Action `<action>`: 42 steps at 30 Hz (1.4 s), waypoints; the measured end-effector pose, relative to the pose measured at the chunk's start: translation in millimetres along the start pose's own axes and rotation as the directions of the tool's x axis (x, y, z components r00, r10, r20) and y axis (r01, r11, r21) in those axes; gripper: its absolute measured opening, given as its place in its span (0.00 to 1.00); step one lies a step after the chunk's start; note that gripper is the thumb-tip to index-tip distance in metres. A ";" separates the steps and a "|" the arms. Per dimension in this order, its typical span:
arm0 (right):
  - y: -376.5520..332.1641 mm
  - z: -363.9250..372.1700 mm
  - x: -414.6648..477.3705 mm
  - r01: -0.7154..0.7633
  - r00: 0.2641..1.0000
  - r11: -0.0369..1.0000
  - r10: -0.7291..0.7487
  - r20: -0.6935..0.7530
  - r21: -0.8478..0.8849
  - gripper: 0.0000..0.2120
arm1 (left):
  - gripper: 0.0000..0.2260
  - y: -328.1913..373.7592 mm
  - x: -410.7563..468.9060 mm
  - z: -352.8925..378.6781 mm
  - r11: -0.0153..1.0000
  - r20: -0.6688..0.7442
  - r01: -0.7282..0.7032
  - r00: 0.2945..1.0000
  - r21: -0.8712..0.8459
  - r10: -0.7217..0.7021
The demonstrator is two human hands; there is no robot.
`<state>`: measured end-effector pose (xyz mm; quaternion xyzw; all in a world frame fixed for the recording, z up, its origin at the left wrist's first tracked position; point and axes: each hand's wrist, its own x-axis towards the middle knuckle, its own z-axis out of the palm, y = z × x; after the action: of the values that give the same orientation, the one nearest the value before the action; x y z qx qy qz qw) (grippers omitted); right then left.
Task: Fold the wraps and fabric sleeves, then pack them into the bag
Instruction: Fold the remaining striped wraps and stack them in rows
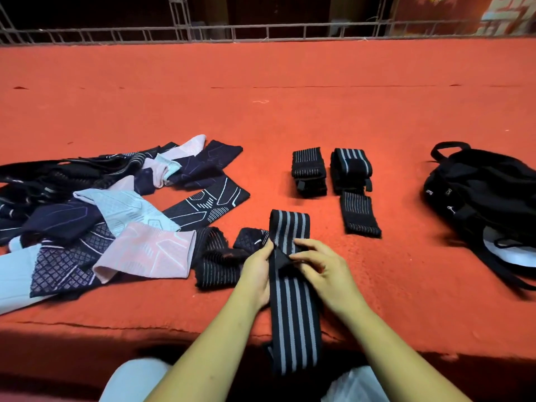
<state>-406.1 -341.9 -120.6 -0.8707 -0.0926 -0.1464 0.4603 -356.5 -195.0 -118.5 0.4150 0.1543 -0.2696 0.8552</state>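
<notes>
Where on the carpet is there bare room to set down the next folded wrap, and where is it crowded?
Bare carpet lies between the folded wraps and the black backpack, and across the whole far strip up to the railing. Crowded: the left, where the sleeve pile spreads nearly to the left hand gripping the striped wrap.

Both our arms run up from the bottom edge and angle in toward each other, left forearm (203,349) and right forearm (406,358) bare all the way to the wrist. Our left hand (256,274) is turned palm-inward against the left edge of the striped wrap (293,306), with the thumb laid over the top. Its other fingers are tucked underneath where we can't see them. Our right hand (324,271) is knuckles-up on the right edge, fingers curled, thumb and forefinger pinching the wrap's black end flap. The hands sit close, only the band between them, wrists pretty straight.
</notes>
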 end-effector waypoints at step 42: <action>-42.2 -61.9 87.4 -0.202 0.968 0.977 0.209 -0.139 0.067 0.06 | 0.12 -15.0 -3.4 -8.1 0.852 0.297 -0.285 0.941 0.439 0.162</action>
<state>-347.0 -367.3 -25.2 -0.8502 0.0282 -0.1586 0.5012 -368.4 -195.1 -131.2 0.5899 -0.0751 -0.2471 0.7651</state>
